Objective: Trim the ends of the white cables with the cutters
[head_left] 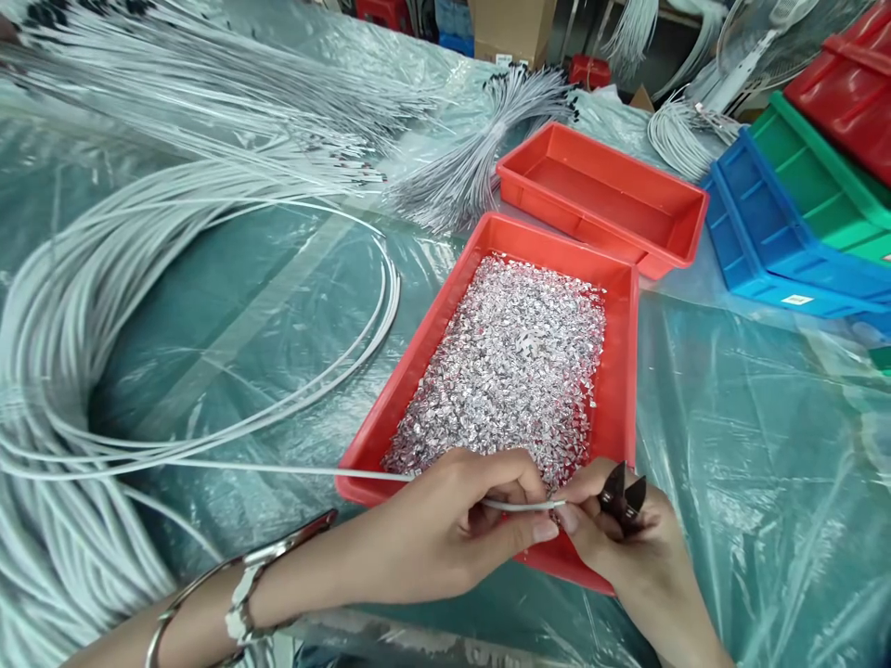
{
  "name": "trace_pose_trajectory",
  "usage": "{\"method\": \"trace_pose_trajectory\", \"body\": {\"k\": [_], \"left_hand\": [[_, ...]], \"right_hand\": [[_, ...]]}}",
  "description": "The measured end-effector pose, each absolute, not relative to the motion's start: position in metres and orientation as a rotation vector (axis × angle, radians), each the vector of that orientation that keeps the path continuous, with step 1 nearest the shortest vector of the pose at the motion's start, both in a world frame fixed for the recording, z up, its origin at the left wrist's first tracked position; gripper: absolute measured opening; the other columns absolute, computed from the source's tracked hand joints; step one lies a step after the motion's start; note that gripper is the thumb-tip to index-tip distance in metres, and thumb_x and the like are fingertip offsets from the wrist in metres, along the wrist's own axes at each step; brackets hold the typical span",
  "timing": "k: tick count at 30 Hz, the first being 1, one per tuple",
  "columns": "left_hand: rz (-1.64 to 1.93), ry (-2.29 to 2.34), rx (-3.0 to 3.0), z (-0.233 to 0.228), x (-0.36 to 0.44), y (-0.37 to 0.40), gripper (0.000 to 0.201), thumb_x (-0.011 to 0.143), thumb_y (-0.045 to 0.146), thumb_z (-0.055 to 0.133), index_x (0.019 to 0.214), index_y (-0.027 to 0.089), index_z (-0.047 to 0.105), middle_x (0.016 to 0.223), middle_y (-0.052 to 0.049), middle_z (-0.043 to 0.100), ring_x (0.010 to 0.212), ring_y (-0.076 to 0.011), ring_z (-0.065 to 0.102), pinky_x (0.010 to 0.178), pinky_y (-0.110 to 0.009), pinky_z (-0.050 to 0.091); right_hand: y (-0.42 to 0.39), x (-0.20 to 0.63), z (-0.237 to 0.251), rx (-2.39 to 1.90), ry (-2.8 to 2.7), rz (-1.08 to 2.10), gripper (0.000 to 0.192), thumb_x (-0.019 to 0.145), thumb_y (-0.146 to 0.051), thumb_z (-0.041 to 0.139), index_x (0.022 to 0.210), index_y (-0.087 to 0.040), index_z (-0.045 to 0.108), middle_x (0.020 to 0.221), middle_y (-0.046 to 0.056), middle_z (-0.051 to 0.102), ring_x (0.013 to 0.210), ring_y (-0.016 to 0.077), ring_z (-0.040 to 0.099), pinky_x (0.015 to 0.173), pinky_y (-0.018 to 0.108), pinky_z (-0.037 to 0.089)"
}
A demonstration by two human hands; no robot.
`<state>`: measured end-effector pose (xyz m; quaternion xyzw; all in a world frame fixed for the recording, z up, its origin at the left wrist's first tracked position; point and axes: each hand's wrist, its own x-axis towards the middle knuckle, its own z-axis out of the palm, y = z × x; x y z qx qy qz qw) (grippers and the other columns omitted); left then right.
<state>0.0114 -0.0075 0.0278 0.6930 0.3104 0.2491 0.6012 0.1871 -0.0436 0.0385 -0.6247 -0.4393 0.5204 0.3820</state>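
Observation:
My left hand [445,533] is closed around a thin white cable [519,507], with the cable's tip poking out past the fingers. The thumb and forefinger of my right hand [626,552] pinch at that tip. Dark-bladed wire cutters [622,499] are held in the same right hand, blades pointing up and slightly apart, handles hidden in the palm. Both hands are over the near end of a red tray [625,362]. Small shiny silver scraps [508,362] cover much of its bottom. From my left hand the cable runs left to a big coil of white cable [62,325].
A second red tray [599,176] touches the first one's far side. Bundles of cut cables with black ends [480,153] lie farther back. Blue bins [786,241], a green bin [821,176] and a red bin [849,83] are stacked at right. Clear plastic covers the green table [738,417].

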Motion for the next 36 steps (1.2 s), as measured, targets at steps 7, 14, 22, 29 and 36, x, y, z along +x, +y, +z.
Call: {"method": "trace_pose_trajectory", "body": {"k": [7, 14, 22, 29, 36], "left_hand": [[0.543, 0.682, 1.617, 0.027, 0.01, -0.007, 0.014, 0.093, 0.008, 0.049, 0.082, 0.017, 0.053, 0.066, 0.004, 0.063, 0.056, -0.0047, 0.052, 0.047, -0.014, 0.03], [0.554, 0.646, 1.597, 0.03, 0.01, -0.005, 0.018, 0.094, 0.009, 0.046, 0.081, 0.016, 0.055, 0.069, -0.001, 0.07, 0.062, -0.0081, 0.063, 0.052, -0.015, 0.041], [0.566, 0.714, 1.573, 0.03, 0.009, -0.008, 0.02, 0.097, 0.016, 0.048, 0.079, 0.015, 0.056, 0.068, 0.0, 0.069, 0.059, -0.0068, 0.061, 0.05, -0.014, 0.038], [0.568, 0.7, 1.522, 0.028, 0.01, -0.008, 0.016, 0.093, 0.009, 0.051, 0.079, 0.015, 0.054, 0.069, 0.001, 0.069, 0.063, -0.0059, 0.062, 0.054, -0.012, 0.039], [0.469, 0.702, 1.421, 0.031, 0.009, -0.003, 0.019, 0.096, 0.019, 0.049, 0.079, 0.016, 0.056, 0.067, 0.0, 0.07, 0.057, -0.0065, 0.057, 0.049, -0.016, 0.033]], "right_hand": [[-0.042, 0.193, 0.036, -1.536, -1.199, 1.391, 0.015, 0.072, -0.027, 0.072, 0.062, -0.021, 0.063, 0.049, -0.009, 0.026, 0.047, 0.0089, 0.015, 0.045, 0.026, 0.015], [-0.043, 0.194, 0.035, -1.536, -1.213, 1.409, 0.017, 0.073, -0.028, 0.072, 0.062, -0.021, 0.062, 0.05, -0.009, 0.025, 0.048, 0.0091, 0.014, 0.044, 0.025, 0.016], [-0.044, 0.191, 0.039, -1.477, -1.133, 1.445, 0.008, 0.074, -0.024, 0.07, 0.067, -0.022, 0.066, 0.051, -0.009, 0.028, 0.049, 0.0097, 0.017, 0.047, 0.026, 0.015], [-0.043, 0.194, 0.039, -1.465, -1.152, 1.463, 0.009, 0.076, -0.023, 0.072, 0.067, -0.024, 0.07, 0.052, -0.008, 0.03, 0.048, 0.0099, 0.018, 0.047, 0.027, 0.017], [-0.044, 0.2, 0.032, -1.389, -1.239, 1.44, 0.011, 0.078, -0.015, 0.069, 0.072, -0.024, 0.073, 0.051, -0.008, 0.034, 0.046, 0.0085, 0.02, 0.043, 0.025, 0.016]]}}
